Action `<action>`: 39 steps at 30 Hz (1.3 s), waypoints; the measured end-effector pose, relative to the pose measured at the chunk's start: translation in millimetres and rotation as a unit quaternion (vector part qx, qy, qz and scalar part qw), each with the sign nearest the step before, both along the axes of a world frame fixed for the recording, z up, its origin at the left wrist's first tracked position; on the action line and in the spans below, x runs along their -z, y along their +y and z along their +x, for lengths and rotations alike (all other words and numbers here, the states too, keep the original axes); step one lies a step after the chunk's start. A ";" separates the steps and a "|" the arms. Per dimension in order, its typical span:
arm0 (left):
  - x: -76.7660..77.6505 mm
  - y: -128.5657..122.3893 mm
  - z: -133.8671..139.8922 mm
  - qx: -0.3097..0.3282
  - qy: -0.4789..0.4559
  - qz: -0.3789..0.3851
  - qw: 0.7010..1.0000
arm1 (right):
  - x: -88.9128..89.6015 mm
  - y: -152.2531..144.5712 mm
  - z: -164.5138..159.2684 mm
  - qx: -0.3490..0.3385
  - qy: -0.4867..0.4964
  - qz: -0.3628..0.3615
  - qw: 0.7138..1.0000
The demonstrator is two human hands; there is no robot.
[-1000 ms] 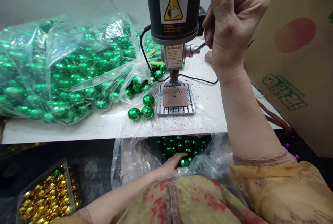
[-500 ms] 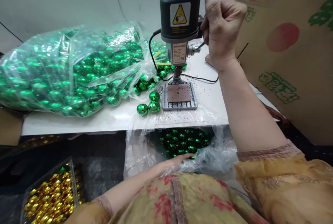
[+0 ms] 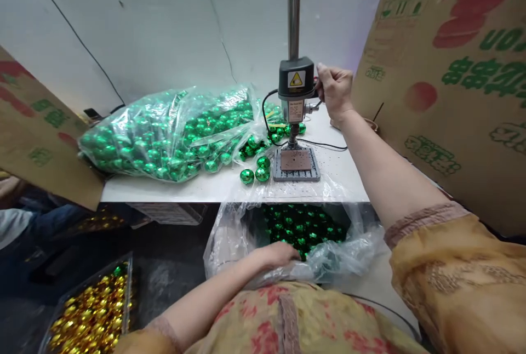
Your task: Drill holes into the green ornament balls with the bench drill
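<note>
My right hand (image 3: 336,90) is closed beside the motor head of a small bench drill (image 3: 296,83), at the drill's feed lever, which the fingers mostly cover. Under the chuck, a brown board (image 3: 296,160) with a small hole lies on the grooved metal base (image 3: 296,178), strewn with dark shavings. Low in front, my left hand (image 3: 281,254) reaches over the near edge of an open clear plastic bag (image 3: 234,228) of green faceted balls (image 3: 304,225). Its fingertips dip down by the balls and are hidden, so its grip does not show.
A large clear bag of green balls (image 3: 164,140) lies on the white table (image 3: 197,189). Several loose green balls (image 3: 263,174) sit left of the drill. Cardboard boxes (image 3: 411,124) stand on both sides. Gold balls (image 3: 94,310) fill a container low left, near another person's sleeve (image 3: 16,228).
The view has shifted up and back, showing more of the drill post and the left box. My left hand has come more into sight at the bag; my right hand stays at the lever.
</note>
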State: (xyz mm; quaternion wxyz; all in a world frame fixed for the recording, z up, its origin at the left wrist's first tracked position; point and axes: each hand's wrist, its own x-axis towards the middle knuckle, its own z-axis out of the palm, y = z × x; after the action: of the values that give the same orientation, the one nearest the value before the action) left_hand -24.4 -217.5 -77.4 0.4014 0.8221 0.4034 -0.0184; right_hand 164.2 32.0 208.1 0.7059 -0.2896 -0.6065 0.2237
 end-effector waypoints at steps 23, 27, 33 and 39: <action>-111.8 124.3 -95.6 -0.516 -0.216 0.353 0.750 | 3.7 -15.3 -7.0 0.003 0.050 0.006 0.999; -124.4 138.4 -44.1 -0.470 -0.460 0.118 0.744 | 4.4 -16.1 -7.7 0.007 0.054 0.014 0.998; -104.6 186.1 6.8 -0.488 -0.523 0.012 0.699 | 4.5 -17.2 -9.6 0.009 0.052 0.043 0.998; -87.5 205.1 10.4 -0.475 -0.497 0.055 0.724 | 3.7 -19.9 -10.5 0.008 0.047 0.050 0.998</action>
State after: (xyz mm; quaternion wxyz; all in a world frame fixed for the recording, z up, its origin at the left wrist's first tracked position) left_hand -13.9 -12.3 10.2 0.4543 0.4350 0.4840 0.6084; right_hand 153.7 12.1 204.4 0.7490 -0.2483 -0.5805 0.2009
